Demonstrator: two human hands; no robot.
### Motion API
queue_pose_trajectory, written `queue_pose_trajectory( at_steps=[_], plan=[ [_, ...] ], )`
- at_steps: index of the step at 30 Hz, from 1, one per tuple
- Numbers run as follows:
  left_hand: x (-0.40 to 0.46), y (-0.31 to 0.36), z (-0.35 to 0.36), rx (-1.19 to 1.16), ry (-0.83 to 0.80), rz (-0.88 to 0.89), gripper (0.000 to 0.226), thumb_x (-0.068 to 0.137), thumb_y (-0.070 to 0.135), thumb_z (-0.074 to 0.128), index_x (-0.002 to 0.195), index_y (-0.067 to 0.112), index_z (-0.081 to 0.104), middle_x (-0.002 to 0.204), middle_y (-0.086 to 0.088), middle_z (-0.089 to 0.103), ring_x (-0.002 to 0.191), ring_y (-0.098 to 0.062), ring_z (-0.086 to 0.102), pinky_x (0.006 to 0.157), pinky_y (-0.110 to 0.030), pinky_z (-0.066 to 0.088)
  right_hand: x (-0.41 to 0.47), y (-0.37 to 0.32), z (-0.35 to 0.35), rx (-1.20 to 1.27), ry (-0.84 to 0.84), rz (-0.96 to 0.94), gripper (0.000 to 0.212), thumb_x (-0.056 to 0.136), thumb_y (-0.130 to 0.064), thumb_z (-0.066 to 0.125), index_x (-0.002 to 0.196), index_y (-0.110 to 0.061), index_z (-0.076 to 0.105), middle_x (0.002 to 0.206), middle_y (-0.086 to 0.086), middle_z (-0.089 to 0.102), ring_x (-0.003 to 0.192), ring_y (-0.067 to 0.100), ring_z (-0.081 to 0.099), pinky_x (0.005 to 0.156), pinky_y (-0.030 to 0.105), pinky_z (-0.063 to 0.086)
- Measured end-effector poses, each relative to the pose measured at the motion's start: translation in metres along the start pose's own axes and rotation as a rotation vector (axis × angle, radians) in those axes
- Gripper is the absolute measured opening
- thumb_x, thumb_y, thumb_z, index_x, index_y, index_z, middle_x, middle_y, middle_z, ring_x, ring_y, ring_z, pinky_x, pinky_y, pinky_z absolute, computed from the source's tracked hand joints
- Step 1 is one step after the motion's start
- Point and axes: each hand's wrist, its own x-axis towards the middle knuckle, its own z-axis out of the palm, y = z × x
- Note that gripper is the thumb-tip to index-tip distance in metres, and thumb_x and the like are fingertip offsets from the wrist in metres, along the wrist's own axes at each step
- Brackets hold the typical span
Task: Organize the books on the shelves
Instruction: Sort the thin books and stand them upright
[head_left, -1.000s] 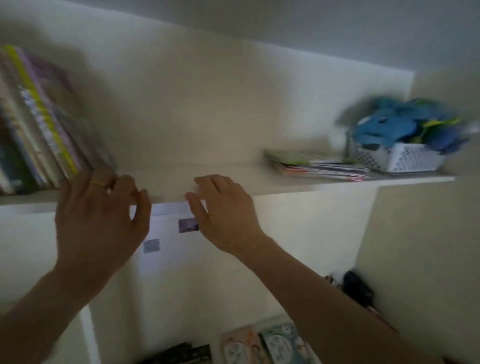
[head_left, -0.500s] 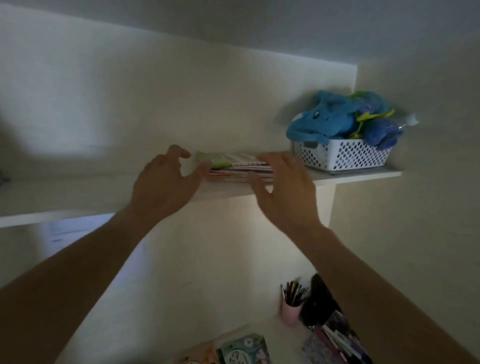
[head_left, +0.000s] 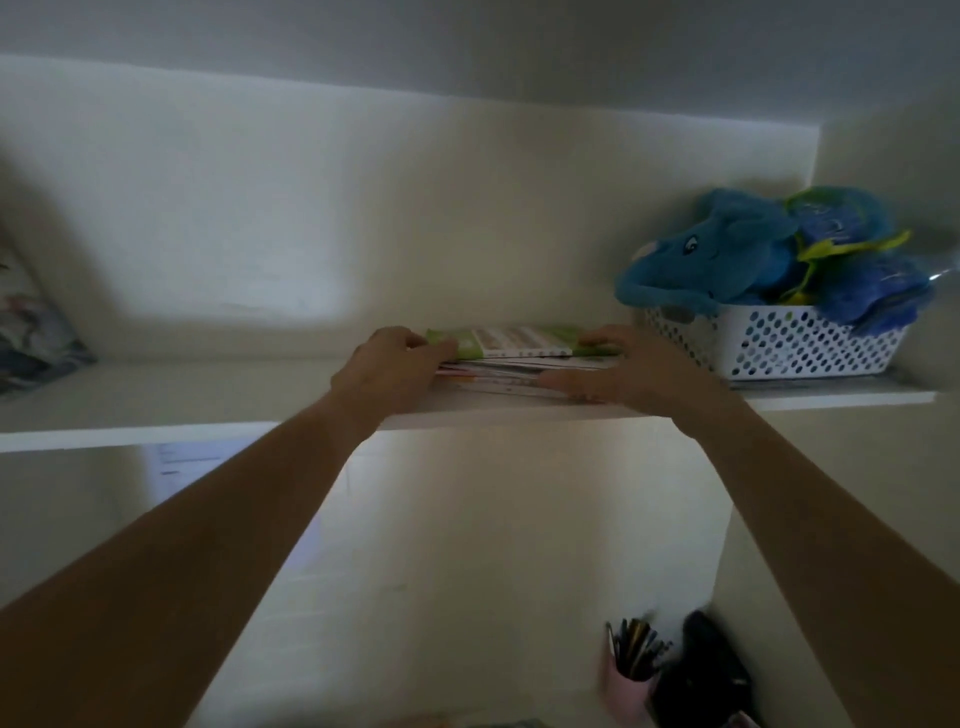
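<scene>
At shelf (head_left: 156, 434) front edge: left hand (head_left: 387, 366), right hand (head_left: 631, 371) grip book stack (head_left: 511, 353) ends

The left hand (head_left: 387, 364) covers the left end of the flat stack of books (head_left: 511, 356), and the right hand (head_left: 618, 371) covers its right end; print on the top cover is too blurred to read. At the far left, leaning books (head_left: 31, 332) are cut by the frame edge. A white basket (head_left: 779, 345) hides the lower part of the blue plush toy (head_left: 727, 260). Near the bottom, a pink pen cup (head_left: 626, 691) is smeared, and the dark object (head_left: 706, 675) beside it is unidentifiable.
</scene>
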Motion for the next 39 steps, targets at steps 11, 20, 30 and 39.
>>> queue_pose_trajectory(
  at_steps=[11, 20, 30, 39],
  plan=[
    [-0.005, 0.003, -0.001, -0.149, 0.04, -0.072, 0.045, 0.084, 0.054, 0.073, 0.074, 0.01, 0.073, 0.077, -0.007, 0.072, 0.07, -0.025, 0.064, 0.069, -0.03, 0.048, -0.009, 0.008, 0.003, 0.017, 0.096, -0.002, 0.087, 0.053, -0.075, 0.082, 0.123, -0.025, 0.07, 0.113, -0.011, 0.07, 0.099, 0.01, 0.066, 0.084, 0.025, 0.054],
    [-0.024, 0.004, -0.028, -0.24, 0.064, -0.166, 0.046, 0.093, 0.046, 0.068, 0.109, 0.003, 0.071, 0.099, -0.009, 0.073, 0.077, -0.018, 0.06, 0.064, -0.028, 0.044, -0.034, 0.015, 0.007, -0.143, 0.126, -0.208, 0.071, 0.064, -0.04, 0.094, 0.127, -0.027, 0.064, 0.113, -0.007, 0.072, 0.105, 0.016, 0.068, 0.097, 0.037, 0.055],
    [-0.143, -0.023, -0.034, -0.652, 0.403, -0.153, 0.07, 0.079, 0.063, 0.075, 0.128, 0.023, 0.046, 0.122, -0.005, 0.059, 0.095, -0.027, 0.071, 0.079, -0.048, 0.062, -0.073, -0.035, 0.037, -0.391, 0.479, -0.609, 0.054, 0.08, -0.072, 0.062, 0.114, -0.031, 0.072, 0.088, -0.005, 0.069, 0.079, 0.018, 0.062, 0.069, 0.038, 0.054],
    [-0.145, -0.033, -0.072, -1.082, -0.076, -0.246, 0.044, 0.094, 0.04, 0.066, 0.128, 0.012, 0.07, 0.12, -0.015, 0.074, 0.116, -0.037, 0.068, 0.096, -0.049, 0.058, -0.118, -0.137, 0.102, -0.493, 0.284, -0.705, 0.063, 0.079, -0.08, 0.051, 0.095, -0.023, 0.075, 0.093, -0.004, 0.073, 0.085, 0.021, 0.063, 0.085, 0.038, 0.046]
  ],
)
